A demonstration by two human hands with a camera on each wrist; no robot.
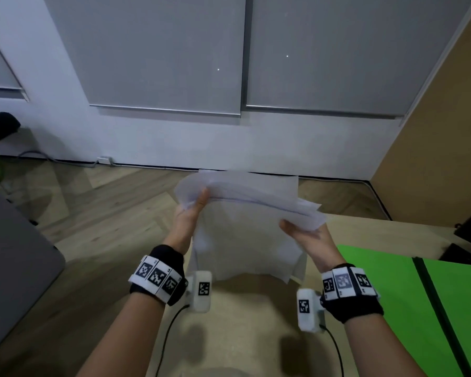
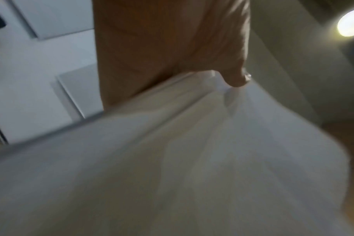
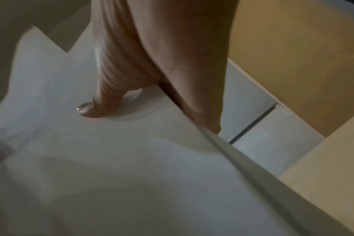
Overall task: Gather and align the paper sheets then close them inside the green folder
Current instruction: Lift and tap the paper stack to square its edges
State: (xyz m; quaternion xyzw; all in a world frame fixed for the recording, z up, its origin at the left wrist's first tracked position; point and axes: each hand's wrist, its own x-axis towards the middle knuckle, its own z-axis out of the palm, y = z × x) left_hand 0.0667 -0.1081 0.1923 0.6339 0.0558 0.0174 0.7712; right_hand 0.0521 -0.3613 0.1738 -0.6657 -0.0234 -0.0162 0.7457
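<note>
I have the paper sheets (image 1: 245,202) up off the table (image 1: 250,308), held in the air at about twelve o'clock from my wrists. My left hand (image 1: 186,213) grips the stack's nine o'clock edge, thumb on top and fingers underneath. My right hand (image 1: 307,238) pinches the three o'clock edge the same way; in the right wrist view the thumb (image 3: 103,102) presses flat on the top sheet. The stack is not square yet: corners fan out at the right edge, and the lower sheets sag and hang toward six o'clock.

The green folder (image 1: 386,295) lies open and flat on the table at about four o'clock from my right wrist, well apart from the paper.

I judge the step in hand to be the aligning. To do it well, I would loosen both grips slightly, turn the stack upright, and tap its long edge on the bare table at six o'clock so the sheets drop level. Gripping too hard would lock the skew in; letting go too much risks the sagging sheets sliding out. Then carry it toward four o'clock.
</note>
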